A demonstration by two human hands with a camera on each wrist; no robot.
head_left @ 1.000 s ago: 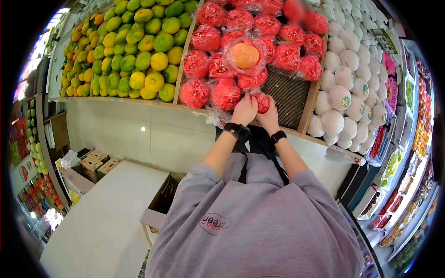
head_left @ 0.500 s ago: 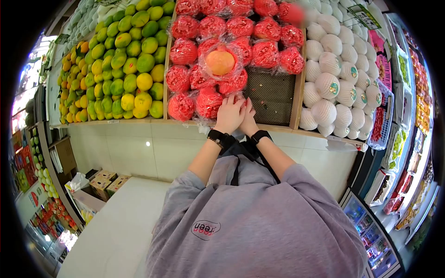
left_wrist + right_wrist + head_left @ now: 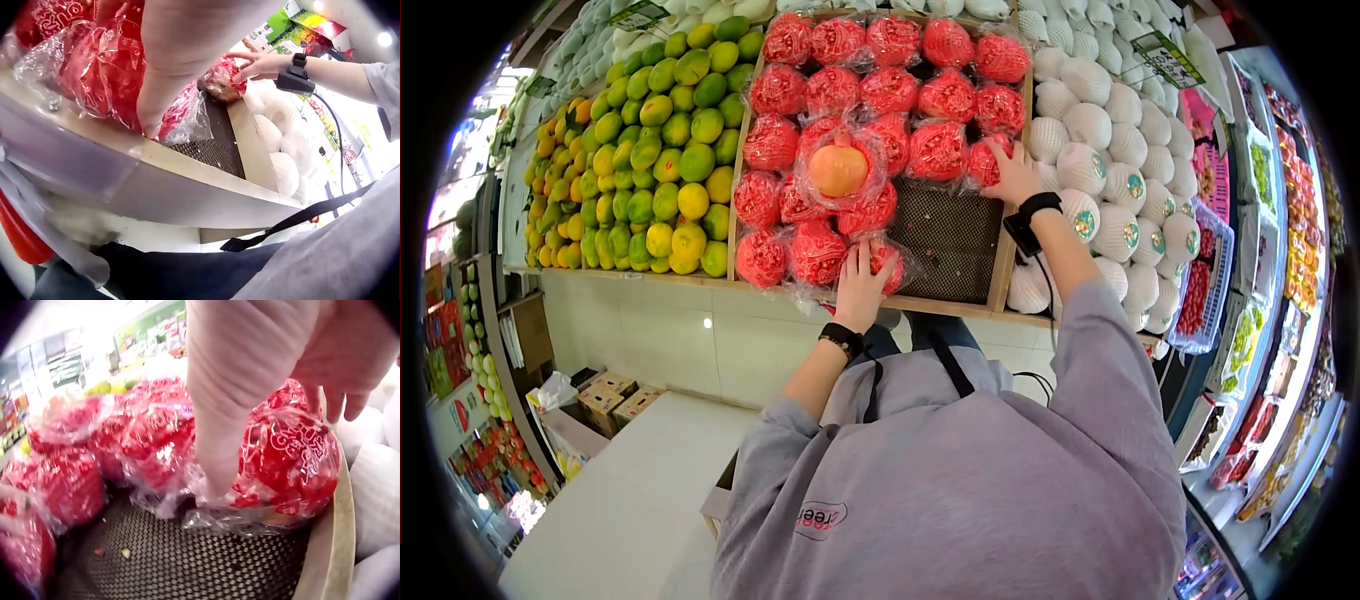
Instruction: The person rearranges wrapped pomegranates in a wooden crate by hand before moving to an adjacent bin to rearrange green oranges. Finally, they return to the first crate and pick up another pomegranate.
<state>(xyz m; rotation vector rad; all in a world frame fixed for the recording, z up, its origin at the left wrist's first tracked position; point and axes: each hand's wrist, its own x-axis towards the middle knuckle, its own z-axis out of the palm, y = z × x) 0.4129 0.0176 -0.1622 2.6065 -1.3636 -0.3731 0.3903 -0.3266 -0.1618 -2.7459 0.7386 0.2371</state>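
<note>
Bright, even indoor light fills the head view, leaving only soft shadows between the red wrapped fruit (image 3: 832,90). A wide lens bends the side shelves (image 3: 1280,200) into curves, with blackness rounding off the corners. A white glare spot shines on the pale tiles (image 3: 708,345). In the left wrist view, a ceiling lamp (image 3: 385,39) glows at upper right, and crinkled plastic (image 3: 44,65) glints. The right wrist view washes out to white at upper left, its distant shelves (image 3: 47,359) blurred.
</note>
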